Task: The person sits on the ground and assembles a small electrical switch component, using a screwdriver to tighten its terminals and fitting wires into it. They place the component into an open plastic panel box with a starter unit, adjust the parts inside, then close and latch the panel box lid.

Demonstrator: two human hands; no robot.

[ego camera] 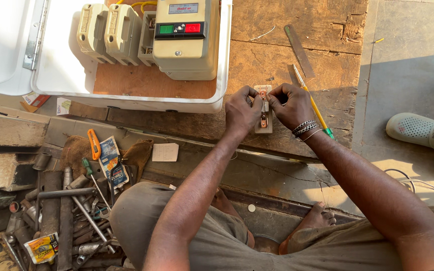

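Item: small switch part (263,120), lying on the wooden counter (287,55) just below the white box (126,95). I am pinching its top with my left hand (242,109) and right hand (291,104), fingers clenched on it. Risk: the part slipping, tiny pieces dropping among tools (76,200); screwdriver (313,103) rolling off.

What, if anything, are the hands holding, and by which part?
Both the left hand and right hand pinch the upper end of a small cream switch part with copper contacts.
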